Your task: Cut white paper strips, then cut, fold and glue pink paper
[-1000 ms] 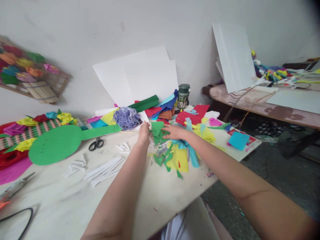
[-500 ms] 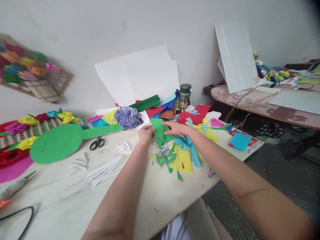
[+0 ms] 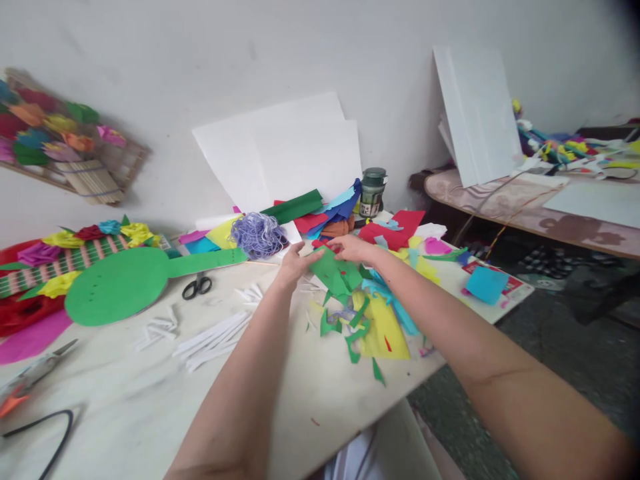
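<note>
Both my hands are raised a little over a heap of coloured paper scraps [image 3: 373, 320] on the white table [image 3: 125, 407]. Pinched at its near left corner by my left hand [image 3: 295, 263] is a green paper piece [image 3: 334, 273]. My right hand [image 3: 353, 248] grips the same green piece at its far edge, fingers curled over it. The piece hangs tilted between the two hands, above yellow, blue and green offcuts.
A large green paddle-shaped cutout [image 3: 130, 283], black scissors [image 3: 197, 287], white paper strips [image 3: 210, 337] and purple yarn [image 3: 257, 235] lie left. A dark jar [image 3: 373, 191] and white sheets [image 3: 285, 157] stand behind. Another cluttered table [image 3: 550, 200] is right.
The green piece, pressed flat on the heap a second ago, has been lifted by both hands and now hangs between them. The view has shifted slightly.
</note>
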`<state>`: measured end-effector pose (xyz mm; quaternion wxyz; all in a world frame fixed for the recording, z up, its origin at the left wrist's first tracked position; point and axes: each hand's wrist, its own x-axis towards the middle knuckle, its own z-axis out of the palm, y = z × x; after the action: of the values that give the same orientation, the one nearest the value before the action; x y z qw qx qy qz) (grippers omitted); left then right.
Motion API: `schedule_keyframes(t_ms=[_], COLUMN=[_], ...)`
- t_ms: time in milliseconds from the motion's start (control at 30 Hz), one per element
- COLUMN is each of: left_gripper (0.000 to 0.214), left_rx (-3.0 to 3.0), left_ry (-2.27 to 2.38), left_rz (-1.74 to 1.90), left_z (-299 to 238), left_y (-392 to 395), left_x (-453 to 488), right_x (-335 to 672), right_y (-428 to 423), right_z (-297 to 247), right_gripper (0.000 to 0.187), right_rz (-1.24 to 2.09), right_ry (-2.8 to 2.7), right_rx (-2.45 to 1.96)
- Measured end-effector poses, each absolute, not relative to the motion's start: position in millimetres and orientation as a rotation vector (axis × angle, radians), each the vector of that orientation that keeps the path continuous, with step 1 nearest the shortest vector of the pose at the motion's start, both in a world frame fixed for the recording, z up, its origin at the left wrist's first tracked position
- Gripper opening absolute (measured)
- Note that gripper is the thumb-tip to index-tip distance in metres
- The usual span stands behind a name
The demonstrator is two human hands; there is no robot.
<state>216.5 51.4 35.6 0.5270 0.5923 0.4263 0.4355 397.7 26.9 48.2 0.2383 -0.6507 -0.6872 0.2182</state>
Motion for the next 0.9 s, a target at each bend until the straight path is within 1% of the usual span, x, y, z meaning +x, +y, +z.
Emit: schedule_keyframes(t_ms=[133,233,333,400,433,500,600,700,800,900], left_gripper=[0.080,0.096,0.119,0.131,0.135,0.136,0.129,0.122,0.114,0.110], left_rx=[1.790,2.038,2.291,2.449,2.506,2.575,2.618,2.585,2.545,2.505], left_ry=[0.942,0.974,0.855,0.836,0.864,0.902,0.974,1.093,1.214,1.213], left_rz=[0.829,0.624,0.177,-0.154,-0.270,-0.400,-0.348,-0.254,-0.133,0.011], left_z=[45.3,58.2,69.5,71.7,70.5,63.7,48.1,36.0,31.3,33.3], left_y=[42.5,30.1,14.3,6.1,3.8,3.6,11.1,17.9,17.6,16.4], left_x=[215.1,216.9,222.1,226.2,228.0,230.7,233.2,237.6,244.6,247.3], right_x=[400.5,397.0,389.7,386.7,386.5,388.5,394.0,394.6,388.9,382.1], right_y=[30.2,35.3,40.9,42.5,42.4,40.8,39.2,42.3,47.9,54.8], right_z=[52.5,52.9,51.4,50.9,51.1,52.5,56.3,61.1,66.7,72.1], right_gripper=[0.036,0.038,0.042,0.037,0.033,0.027,0.028,0.030,0.026,0.023], right_rz=[0.227,0.133,0.141,0.147,0.127,0.039,-0.091,-0.104,0.026,0.165], right_ry=[-1.857,-1.813,-1.801,-1.786,-1.766,-1.711,-1.593,-1.515,-1.539,-1.541], right_rx=[-2.047,-2.249,-2.415,-2.468,-2.467,-2.426,-2.365,-2.325,-2.294,-2.300])
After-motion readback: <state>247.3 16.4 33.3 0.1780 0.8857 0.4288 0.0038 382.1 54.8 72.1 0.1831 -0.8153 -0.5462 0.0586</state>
